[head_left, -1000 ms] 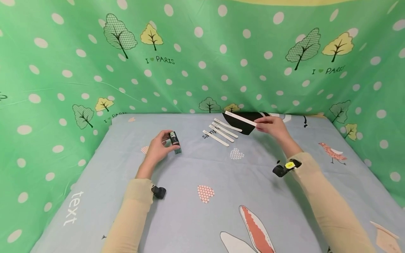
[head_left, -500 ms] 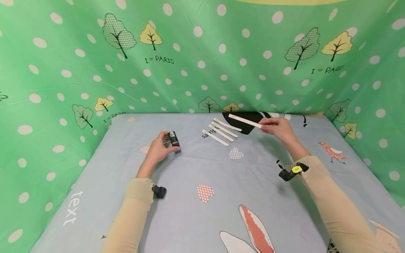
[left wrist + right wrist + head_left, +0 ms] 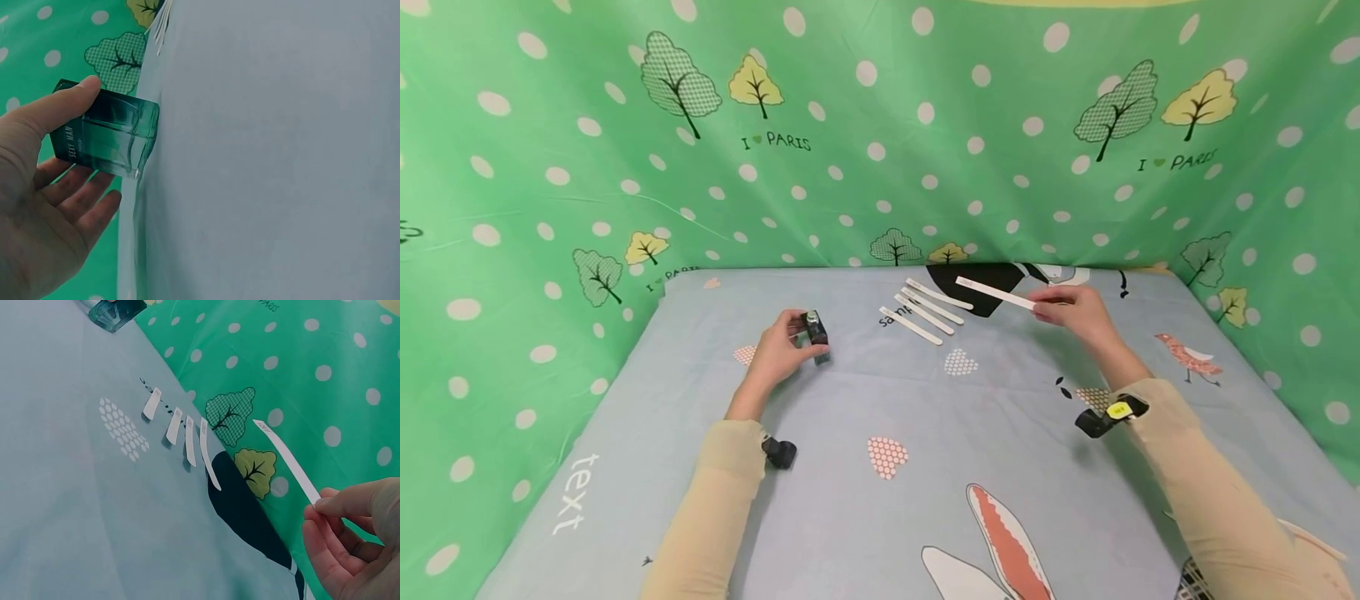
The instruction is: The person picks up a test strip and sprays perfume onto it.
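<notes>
My left hand (image 3: 772, 352) grips a perfume bottle (image 3: 112, 134) between thumb and fingers at the table's left. In the left wrist view the bottle is green, see-through glass with a dark end lettered "SEXY MAN". A round metal nozzle shows on top in the head view. On the right, my right hand (image 3: 1078, 317) pinches a white perfume test strip (image 3: 289, 461) by one end. The strip points up and left, above the cloth, with small print at its far end. Several more test strips (image 3: 925, 317) lie fanned out on the cloth between the two hands.
A blue-grey printed cloth (image 3: 835, 500) covers the table. Behind it and along the sides hangs a green dotted curtain (image 3: 850, 125). Each wrist wears a small black camera, such as the right wrist camera (image 3: 1097, 422).
My right hand has drawn the test strip to the right and slightly down, away from the strips on the cloth. The left hand stays in place, with the bottle tilted slightly differently.
</notes>
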{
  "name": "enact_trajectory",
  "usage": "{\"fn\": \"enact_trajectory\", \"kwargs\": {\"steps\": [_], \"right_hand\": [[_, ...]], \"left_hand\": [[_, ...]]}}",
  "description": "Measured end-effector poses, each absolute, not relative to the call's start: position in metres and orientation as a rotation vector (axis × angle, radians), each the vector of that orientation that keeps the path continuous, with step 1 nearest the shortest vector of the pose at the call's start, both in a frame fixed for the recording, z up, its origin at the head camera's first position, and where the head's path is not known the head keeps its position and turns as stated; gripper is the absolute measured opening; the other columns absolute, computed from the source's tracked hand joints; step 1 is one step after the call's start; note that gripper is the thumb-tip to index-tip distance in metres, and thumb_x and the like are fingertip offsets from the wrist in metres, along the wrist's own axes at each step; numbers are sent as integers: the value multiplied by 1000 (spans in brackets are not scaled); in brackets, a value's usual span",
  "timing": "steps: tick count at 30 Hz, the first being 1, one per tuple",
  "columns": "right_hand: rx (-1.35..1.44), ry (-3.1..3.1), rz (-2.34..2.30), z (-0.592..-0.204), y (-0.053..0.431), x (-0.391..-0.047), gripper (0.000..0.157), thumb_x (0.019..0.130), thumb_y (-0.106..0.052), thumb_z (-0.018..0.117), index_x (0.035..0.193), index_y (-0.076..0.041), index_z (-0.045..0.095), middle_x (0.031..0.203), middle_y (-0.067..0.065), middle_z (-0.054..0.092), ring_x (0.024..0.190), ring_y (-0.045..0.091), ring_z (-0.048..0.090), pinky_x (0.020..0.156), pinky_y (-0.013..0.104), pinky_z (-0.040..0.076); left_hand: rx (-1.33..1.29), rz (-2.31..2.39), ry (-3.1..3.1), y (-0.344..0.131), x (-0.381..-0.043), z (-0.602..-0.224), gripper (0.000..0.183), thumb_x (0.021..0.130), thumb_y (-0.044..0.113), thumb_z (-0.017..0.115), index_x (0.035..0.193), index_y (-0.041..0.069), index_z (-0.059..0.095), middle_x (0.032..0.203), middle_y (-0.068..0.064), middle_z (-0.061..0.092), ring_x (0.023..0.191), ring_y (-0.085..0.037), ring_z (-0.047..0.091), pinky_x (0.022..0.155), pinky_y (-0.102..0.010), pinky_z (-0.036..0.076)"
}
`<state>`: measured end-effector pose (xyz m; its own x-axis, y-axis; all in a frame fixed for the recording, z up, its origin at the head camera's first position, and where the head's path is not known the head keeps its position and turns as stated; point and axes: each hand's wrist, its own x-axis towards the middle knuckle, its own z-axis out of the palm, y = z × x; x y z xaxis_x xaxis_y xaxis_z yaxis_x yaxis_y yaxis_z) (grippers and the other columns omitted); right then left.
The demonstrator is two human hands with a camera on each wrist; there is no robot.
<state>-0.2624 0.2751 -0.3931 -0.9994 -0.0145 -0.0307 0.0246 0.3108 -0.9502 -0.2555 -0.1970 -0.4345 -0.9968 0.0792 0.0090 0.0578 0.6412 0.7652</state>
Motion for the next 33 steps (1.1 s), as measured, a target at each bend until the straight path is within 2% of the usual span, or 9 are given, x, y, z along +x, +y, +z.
{"fn": "enact_trajectory", "kwargs": {"steps": [6,13,21,25,33], "right_hand": [[18,2531,-1792,-394,279,-259,41,94,-1,65,129,18,54,82,-24,65,76,-7,67,78,18,57],[12,2503,-1840,-396,282,-257,40,94,0,65,128,19,55,83,-25,66,76,-7,68,76,15,56],[35,2504,-1855,-399,282,-257,38,93,-2,67,125,17,58,84,-23,68,76,-7,69,76,16,56],[37,2506,-1874,-398,281,-256,36,92,-2,68,123,15,61,82,-21,70,76,-6,69,77,18,57],[54,2532,-1904,-398,279,-255,32,92,-2,68,120,13,63,78,-24,69,76,-8,68,74,14,56]], "left_hand": [[109,1376,2799,-193,-254,-431,80,84,29,82,144,1,39,142,-23,53,134,-38,50,113,-46,40],[95,1483,2772,-188,-250,-424,79,84,31,81,145,3,39,140,-20,52,132,-37,50,113,-44,41],[119,1591,2739,-181,-246,-414,77,83,26,82,143,3,40,140,-20,51,131,-37,52,111,-41,44],[148,1613,2730,-178,-242,-409,77,84,24,82,143,2,38,140,-21,51,134,-36,50,113,-41,42],[258,1719,2728,-173,-237,-403,72,84,21,81,139,3,38,138,-19,51,132,-33,48,117,-44,37]]}}
